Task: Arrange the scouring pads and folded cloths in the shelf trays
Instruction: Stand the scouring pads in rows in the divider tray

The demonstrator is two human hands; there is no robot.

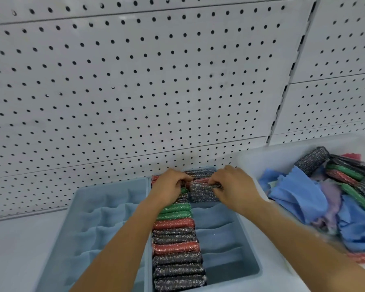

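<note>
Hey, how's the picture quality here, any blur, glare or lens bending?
Head view: even, soft light, no glare; the white pegboard wall bows from wide-angle distortion; the heap of blue cloths and right forearm smear with motion blur; both hands on the grey scouring pad are slightly soft.

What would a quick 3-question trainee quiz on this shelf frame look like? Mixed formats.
1. True or false: the left tray holds scouring pads.
2. Both hands, left hand and right hand, grip which item? A) blue cloth B) grey scouring pad C) tray divider
3. Fill in: the loose blue cloths lie in the bin to the ____ of the trays.

Key: 1 false, its compartments are bare; 2 B, the grey scouring pad; 3 right.
</note>
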